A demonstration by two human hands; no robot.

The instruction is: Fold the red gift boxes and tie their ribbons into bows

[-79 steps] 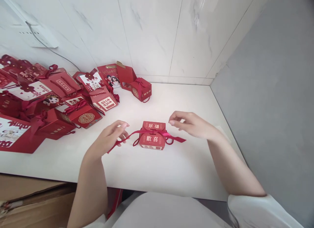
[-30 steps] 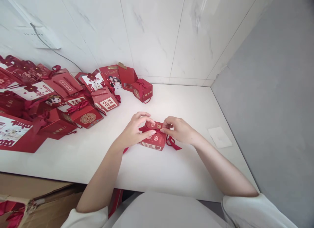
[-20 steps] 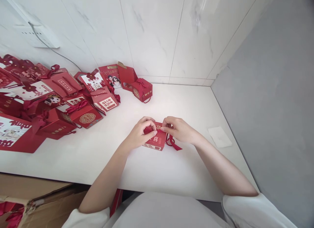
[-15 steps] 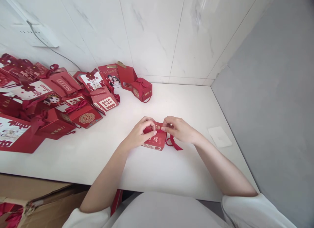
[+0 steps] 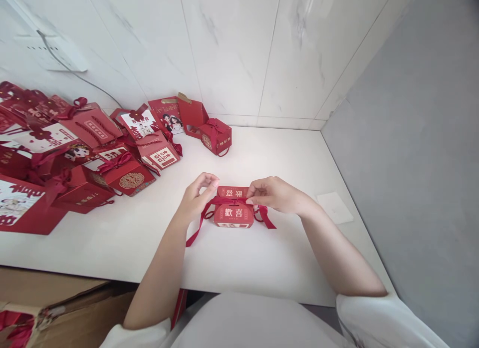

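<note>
- Item in hand: small red box [image 5: 233, 214], gold lettering on lid and front, standing upright on the white bench [image 5: 262, 260], mid-bench and just in front of the person
- Ribbon [image 5: 226, 201]: dark red satin, crossing the box top; one long tail trails off to the left on the bench, a shorter tail and loop lie at the box's right side
- Left hand [image 5: 195, 202]: grip narrow, thumb and forefinger pinched on the ribbon just left of the box
- Right hand [image 5: 280, 195]: grip narrow, fingertips nipping the ribbon at the right top edge of the box
- Handling note (judgement): the crossing looks best held centred over the lid, both pinches pulling evenly and low so the light box neither tips nor slides; the satin kept flat, not twisted
- Box contents: lid shut, nothing inside shows
- Finished box with bow [image 5: 216, 136]: far side of the bench, closed, contents hidden
- Red gift bag [image 5: 191, 114]: just behind that box, mouth open, inside cannot be made out
- Heap of red boxes [image 5: 123, 174]: left end of the bench, all closed, many ribboned
- Cardboard carton [image 5: 52, 308]: under the bench edge, red ribbon visible in it
- White slip [image 5: 334, 208]: flat on the bench, right of the hands
</note>
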